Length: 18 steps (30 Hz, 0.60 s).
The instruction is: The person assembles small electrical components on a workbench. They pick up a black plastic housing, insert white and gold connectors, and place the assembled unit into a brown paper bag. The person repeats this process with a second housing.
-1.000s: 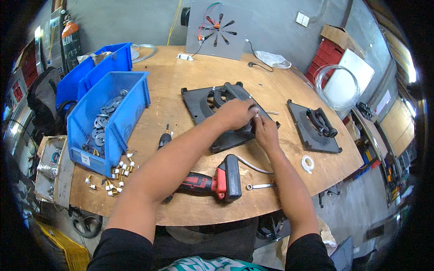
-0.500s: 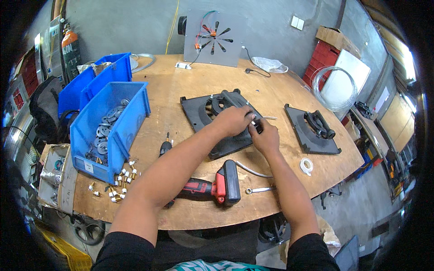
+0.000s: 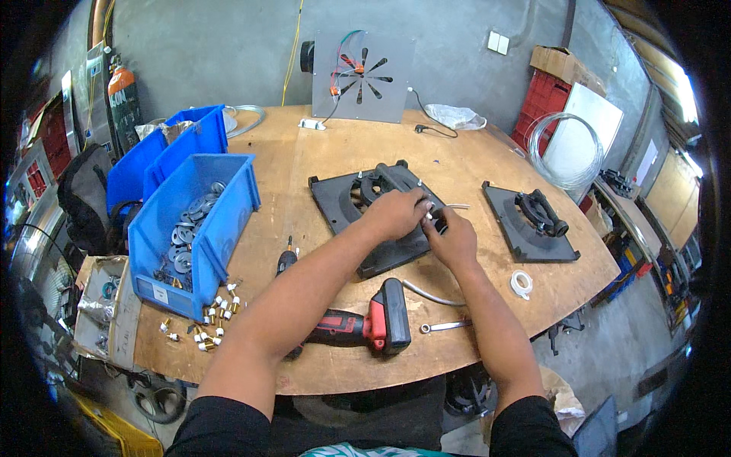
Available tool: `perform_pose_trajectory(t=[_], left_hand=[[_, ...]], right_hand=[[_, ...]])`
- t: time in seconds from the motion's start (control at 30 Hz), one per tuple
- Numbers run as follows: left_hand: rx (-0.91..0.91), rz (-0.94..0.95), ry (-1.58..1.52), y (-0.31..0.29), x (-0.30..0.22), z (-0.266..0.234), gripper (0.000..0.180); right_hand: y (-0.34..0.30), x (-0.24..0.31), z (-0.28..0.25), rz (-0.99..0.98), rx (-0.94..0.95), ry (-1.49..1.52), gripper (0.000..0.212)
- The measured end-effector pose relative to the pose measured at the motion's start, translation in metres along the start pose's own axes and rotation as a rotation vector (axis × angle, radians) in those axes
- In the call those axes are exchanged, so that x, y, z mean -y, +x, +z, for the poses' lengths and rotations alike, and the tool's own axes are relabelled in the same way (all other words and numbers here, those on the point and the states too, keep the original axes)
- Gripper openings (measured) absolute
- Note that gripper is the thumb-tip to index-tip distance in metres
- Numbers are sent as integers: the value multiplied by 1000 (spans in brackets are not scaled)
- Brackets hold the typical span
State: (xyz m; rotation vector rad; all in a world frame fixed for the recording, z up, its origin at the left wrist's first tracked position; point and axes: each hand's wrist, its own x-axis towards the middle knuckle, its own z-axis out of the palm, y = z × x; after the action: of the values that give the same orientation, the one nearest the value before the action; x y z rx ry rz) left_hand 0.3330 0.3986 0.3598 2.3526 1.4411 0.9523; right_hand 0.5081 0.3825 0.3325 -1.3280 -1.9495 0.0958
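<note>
My left hand (image 3: pixel 397 212) and my right hand (image 3: pixel 454 237) meet over the right side of a square black burner plate (image 3: pixel 343 194). Their fingers are closed in a pinch around a small white piece (image 3: pixel 429 215), mostly hidden between the fingertips. A round burner part with a thick black tube is on the plate, partly behind my left hand. Below my forearms lie a red and black cordless drill (image 3: pixel 346 324), a bent metal tube (image 3: pixel 432 294) and a wrench (image 3: pixel 445 326).
A second black burner plate (image 3: pixel 525 221) and a white tape roll (image 3: pixel 521 285) sit to the right. At left, a blue bin (image 3: pixel 217 251) holds metal washers, beside several white-capped brass fittings (image 3: pixel 204 335). A grey panel (image 3: pixel 327 91) with wires stands at the back.
The whole view has shifted slightly, with the table sitting a little lower. Both hands stay together at the plate, with only slight finger movement around the white piece.
</note>
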Motion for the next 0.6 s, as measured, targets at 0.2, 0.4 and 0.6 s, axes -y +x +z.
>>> perform_pose_trajectory(t=[0.2, 0.4, 0.6], left_hand=[[16, -3, -10, 0, 0, 2, 40], [-12, -7, 2, -1, -3, -1, 38], [-17, 22, -9, -2, -1, 0, 39]], right_hand=[[5, -7, 19, 89, 17, 180, 36], [9, -18, 17, 527, 234, 759, 43], [7, -15, -16, 157, 135, 128, 46]])
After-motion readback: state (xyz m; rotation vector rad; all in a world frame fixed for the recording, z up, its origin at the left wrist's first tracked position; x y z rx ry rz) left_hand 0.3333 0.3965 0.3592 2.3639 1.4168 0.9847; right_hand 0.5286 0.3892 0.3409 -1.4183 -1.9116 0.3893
